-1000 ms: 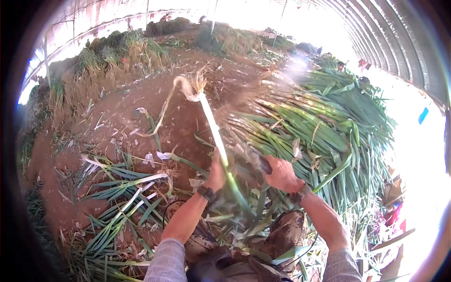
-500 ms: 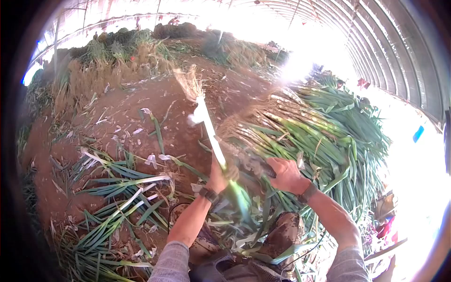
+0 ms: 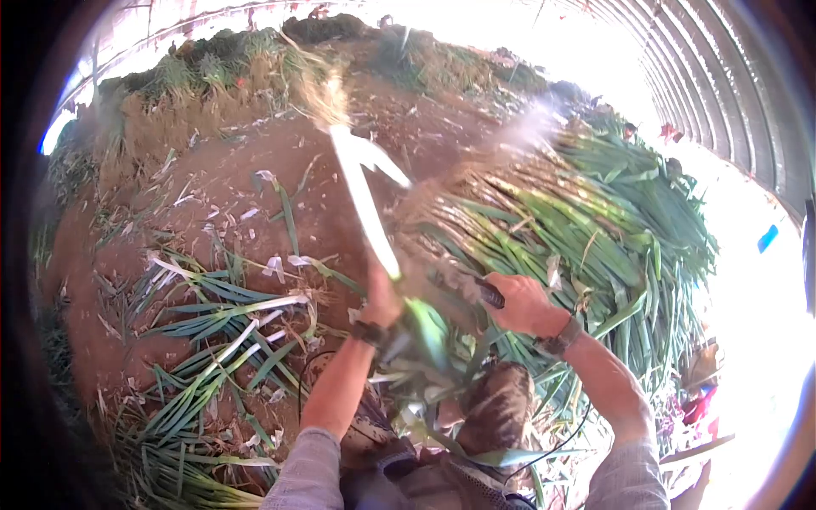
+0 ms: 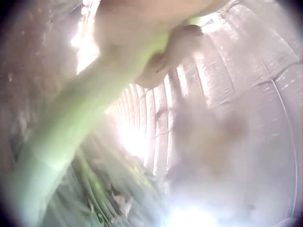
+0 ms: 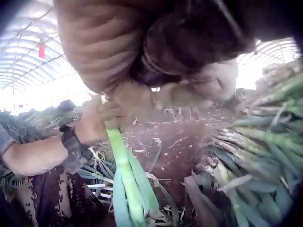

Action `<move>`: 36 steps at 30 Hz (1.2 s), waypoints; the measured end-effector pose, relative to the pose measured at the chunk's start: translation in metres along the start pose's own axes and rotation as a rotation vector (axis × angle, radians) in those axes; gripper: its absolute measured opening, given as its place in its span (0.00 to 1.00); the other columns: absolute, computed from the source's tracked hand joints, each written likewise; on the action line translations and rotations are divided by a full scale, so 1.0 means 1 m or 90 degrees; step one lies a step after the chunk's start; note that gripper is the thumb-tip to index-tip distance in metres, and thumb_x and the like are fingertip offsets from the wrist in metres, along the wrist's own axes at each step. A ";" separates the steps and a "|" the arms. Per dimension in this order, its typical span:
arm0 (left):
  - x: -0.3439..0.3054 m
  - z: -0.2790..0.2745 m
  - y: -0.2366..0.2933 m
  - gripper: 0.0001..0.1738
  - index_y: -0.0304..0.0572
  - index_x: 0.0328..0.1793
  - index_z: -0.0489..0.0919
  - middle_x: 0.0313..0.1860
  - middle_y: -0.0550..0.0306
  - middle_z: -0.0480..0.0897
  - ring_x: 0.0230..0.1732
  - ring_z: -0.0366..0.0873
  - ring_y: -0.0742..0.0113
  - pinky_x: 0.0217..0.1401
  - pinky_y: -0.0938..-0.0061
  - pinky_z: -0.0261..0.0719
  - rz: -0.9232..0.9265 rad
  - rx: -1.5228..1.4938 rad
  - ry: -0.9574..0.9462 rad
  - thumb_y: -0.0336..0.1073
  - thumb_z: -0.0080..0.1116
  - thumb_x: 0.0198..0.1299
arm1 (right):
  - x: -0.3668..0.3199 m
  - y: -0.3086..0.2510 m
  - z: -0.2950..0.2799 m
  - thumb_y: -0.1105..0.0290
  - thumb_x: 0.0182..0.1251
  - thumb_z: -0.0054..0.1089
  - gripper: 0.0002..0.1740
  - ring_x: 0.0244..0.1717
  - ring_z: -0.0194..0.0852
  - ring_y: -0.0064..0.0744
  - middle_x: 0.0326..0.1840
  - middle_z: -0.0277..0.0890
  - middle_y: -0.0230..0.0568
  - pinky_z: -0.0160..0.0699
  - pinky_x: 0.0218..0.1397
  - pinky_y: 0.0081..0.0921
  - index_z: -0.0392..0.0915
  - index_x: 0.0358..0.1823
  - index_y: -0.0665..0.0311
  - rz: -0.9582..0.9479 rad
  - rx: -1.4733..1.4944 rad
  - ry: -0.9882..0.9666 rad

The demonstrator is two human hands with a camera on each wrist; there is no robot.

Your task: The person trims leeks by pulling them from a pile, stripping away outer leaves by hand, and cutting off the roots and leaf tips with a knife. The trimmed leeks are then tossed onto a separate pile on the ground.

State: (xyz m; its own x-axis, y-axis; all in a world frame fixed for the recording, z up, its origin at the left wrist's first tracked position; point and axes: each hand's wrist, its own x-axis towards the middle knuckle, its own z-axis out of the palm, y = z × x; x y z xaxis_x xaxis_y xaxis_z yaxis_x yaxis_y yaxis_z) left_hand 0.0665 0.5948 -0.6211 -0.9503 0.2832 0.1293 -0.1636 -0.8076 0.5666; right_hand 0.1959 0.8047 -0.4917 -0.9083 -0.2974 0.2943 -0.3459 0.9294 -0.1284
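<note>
My left hand [image 3: 382,297] grips a long green onion [image 3: 361,191] around its middle, the white stem and roots pointing up and away, the green leaves hanging toward my knees. A loose strip of white skin hangs off the stem near the roots. In the right wrist view the left hand [image 5: 97,120] is wrapped round the stalk above its leaves [image 5: 125,177]. My right hand [image 3: 518,304] holds a dark handle [image 3: 490,294] just to the right of the stalk; what extends from it is blurred. The stalk [image 4: 75,113] crosses the left wrist view under the blurred hand.
A large pile of green onions [image 3: 578,229] lies on the right, roots toward the middle. Several peeled onions [image 3: 246,340] lie on the soil at the left. Standing bundles [image 3: 204,85] line the back left. Camouflage-covered knees [image 3: 501,404] are close below the hands.
The stalk's root end has swung up and left, and a white strip now sticks out to its right. The left hand has shifted slightly left; the right still holds the handle.
</note>
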 end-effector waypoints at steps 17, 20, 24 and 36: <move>0.011 -0.138 0.341 0.42 0.34 0.42 0.80 0.22 0.50 0.80 0.24 0.79 0.59 0.28 0.63 0.78 0.286 1.043 0.484 0.71 0.38 0.69 | -0.140 0.111 0.032 0.59 0.54 0.65 0.22 0.46 0.81 0.59 0.40 0.82 0.58 0.77 0.52 0.47 0.80 0.47 0.65 0.447 0.111 -0.304; 0.022 -0.214 0.320 0.40 0.32 0.45 0.82 0.28 0.39 0.83 0.35 0.82 0.42 0.40 0.49 0.74 0.370 1.356 0.388 0.68 0.41 0.68 | -0.137 0.118 0.041 0.59 0.54 0.65 0.22 0.46 0.81 0.59 0.40 0.82 0.59 0.77 0.52 0.48 0.80 0.47 0.65 0.418 0.113 -0.282; 0.053 -0.220 0.219 0.28 0.28 0.49 0.81 0.42 0.32 0.84 0.46 0.83 0.35 0.49 0.49 0.78 0.238 1.350 0.281 0.51 0.47 0.71 | -0.109 0.123 0.045 0.59 0.55 0.63 0.22 0.48 0.80 0.59 0.43 0.82 0.60 0.77 0.53 0.49 0.79 0.48 0.67 0.402 0.151 -0.310; 0.080 -0.025 -0.134 0.17 0.30 0.48 0.79 0.33 0.55 0.82 0.29 0.82 0.67 0.28 0.72 0.80 -0.314 0.542 0.003 0.40 0.61 0.64 | 0.016 0.170 0.115 0.62 0.53 0.64 0.20 0.40 0.80 0.59 0.36 0.81 0.60 0.76 0.45 0.48 0.79 0.42 0.71 0.307 0.114 -0.306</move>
State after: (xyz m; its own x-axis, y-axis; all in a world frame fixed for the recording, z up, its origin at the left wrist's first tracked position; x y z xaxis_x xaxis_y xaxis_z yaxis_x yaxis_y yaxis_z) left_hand 0.0061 0.7127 -0.7069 -0.8284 0.4844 -0.2813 -0.2982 0.0436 0.9535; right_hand 0.0953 0.9330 -0.6179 -0.9591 0.0363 -0.2808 0.1251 0.9440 -0.3052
